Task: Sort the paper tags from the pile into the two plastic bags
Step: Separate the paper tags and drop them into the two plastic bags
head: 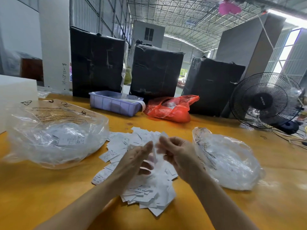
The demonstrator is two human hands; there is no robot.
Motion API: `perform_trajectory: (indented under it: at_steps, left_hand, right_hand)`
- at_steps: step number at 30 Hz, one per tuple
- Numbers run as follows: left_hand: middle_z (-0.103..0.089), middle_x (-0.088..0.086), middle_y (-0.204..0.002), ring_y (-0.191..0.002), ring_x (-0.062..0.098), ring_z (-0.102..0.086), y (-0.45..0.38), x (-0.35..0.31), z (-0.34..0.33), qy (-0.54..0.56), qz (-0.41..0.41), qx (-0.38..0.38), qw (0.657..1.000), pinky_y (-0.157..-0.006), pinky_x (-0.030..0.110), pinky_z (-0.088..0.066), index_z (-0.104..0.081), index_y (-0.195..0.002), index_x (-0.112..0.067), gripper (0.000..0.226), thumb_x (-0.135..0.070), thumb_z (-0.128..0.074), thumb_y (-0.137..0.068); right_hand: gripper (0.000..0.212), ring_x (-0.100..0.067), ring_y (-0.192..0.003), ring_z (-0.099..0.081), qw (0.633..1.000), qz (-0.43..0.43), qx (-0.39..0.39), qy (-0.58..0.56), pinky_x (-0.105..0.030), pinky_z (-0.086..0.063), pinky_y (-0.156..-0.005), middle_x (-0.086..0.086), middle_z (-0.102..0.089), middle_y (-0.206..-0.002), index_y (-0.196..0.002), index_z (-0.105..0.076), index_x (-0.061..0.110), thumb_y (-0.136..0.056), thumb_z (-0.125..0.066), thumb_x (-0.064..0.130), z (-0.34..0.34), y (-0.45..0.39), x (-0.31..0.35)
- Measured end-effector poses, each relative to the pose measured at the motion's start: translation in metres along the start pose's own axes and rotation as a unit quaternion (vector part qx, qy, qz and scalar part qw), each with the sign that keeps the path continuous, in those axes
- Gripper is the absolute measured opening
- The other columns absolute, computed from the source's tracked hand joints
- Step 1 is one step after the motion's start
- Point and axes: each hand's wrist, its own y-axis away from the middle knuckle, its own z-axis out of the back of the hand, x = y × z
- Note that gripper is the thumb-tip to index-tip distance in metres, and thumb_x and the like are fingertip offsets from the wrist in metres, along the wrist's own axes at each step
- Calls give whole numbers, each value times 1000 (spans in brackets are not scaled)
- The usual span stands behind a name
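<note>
A loose pile of white paper tags lies spread on the yellow table in front of me. A large clear plastic bag with tags inside sits to the left of the pile. A smaller clear plastic bag, also holding tags, sits to the right. My left hand and my right hand are raised just above the pile, facing each other. Both hold blurred white tags between them; my right fingers pinch one at the top.
A purple plastic bin and a red plastic bag stand at the back of the table. Three black wrapped boxes rise behind them. A black fan stands at the right, with cables trailing near it.
</note>
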Motion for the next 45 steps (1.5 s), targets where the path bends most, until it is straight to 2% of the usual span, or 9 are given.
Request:
perform_trajectory:
  at_steps: [16,20,25,27,29,31,38,42,45]
  left_hand:
    - [-72,6,-76,-60,16,-67,4,-10,3,71,42,-30,996,-55,24,-55,-73,-87,-5,42,-37,-75,-60]
    - [-71,9,-65,-54,13,-66,1,-7,6,41,21,-94,994,-49,18,-51,-70,-80,3,13,-5,-74,-71]
    - [-71,9,-64,-52,11,-65,-2,-6,13,64,11,-136,989,-49,17,-52,-68,-81,2,5,-3,-69,-79]
    - [-71,7,-64,-54,10,-66,-3,-4,14,71,10,-152,986,-50,17,-52,-67,-80,1,2,-1,-68,-80]
    - [-70,10,-69,-57,13,-66,-4,-3,15,69,7,-170,983,-52,17,-53,-67,-79,0,2,0,-68,-80]
    - [-68,12,-70,-59,17,-62,-5,-3,15,63,0,-187,980,-53,18,-54,-67,-77,0,4,3,-68,-80]
    - [-66,10,-65,-49,11,-61,-6,-5,20,60,-5,-228,972,-47,16,-52,-61,-78,-1,9,4,-63,-85]
    - [-68,9,-70,-55,9,-64,-7,-4,19,35,-30,-238,970,-50,14,-51,-60,-84,-5,7,1,-63,-86]
    - [-70,5,-76,-67,10,-67,-7,-3,19,6,-57,-257,965,-56,16,-53,-58,-91,-10,11,-3,-64,-86]
  right_hand:
    - [31,-14,-44,-56,966,126,-108,198,-36,-50,-55,-10,-62,-54,-65,-54,5,-69,-82,19,-3,-1,-18]
    - [30,-12,-42,-53,985,81,-87,129,-24,-47,-47,-10,-59,-53,-63,-53,5,-66,-82,11,-3,-4,-16]
    - [13,-11,-54,-63,977,76,-180,80,-21,-54,-56,-8,-63,-68,-78,-62,-2,-75,-74,3,31,-13,6]
    - [11,-22,-67,-67,916,153,-293,229,-31,-56,-68,-13,-67,-78,-87,-64,-5,-80,-70,2,62,-16,12]
    - [8,-32,-76,-65,792,212,-375,432,-38,-52,-72,-22,-68,-83,-89,-66,-10,-85,-63,-4,95,-17,13]
    - [12,-41,-81,-62,714,164,-401,550,-43,-50,-73,-31,-65,-87,-88,-65,-15,-85,-54,-12,124,-17,10]
    - [21,-35,-103,-54,642,-153,-303,688,-32,-41,-67,-19,-60,-104,-103,-59,1,-87,-47,-4,134,-9,1]
    - [25,-42,-94,-57,628,154,-373,665,-43,-49,-73,-27,-64,-97,-104,-64,-8,-81,-52,-10,96,-16,13]
    - [11,-31,-84,-66,738,332,-197,553,-31,-50,-77,-16,-71,-90,-91,-71,0,-83,-64,-2,32,-10,5]
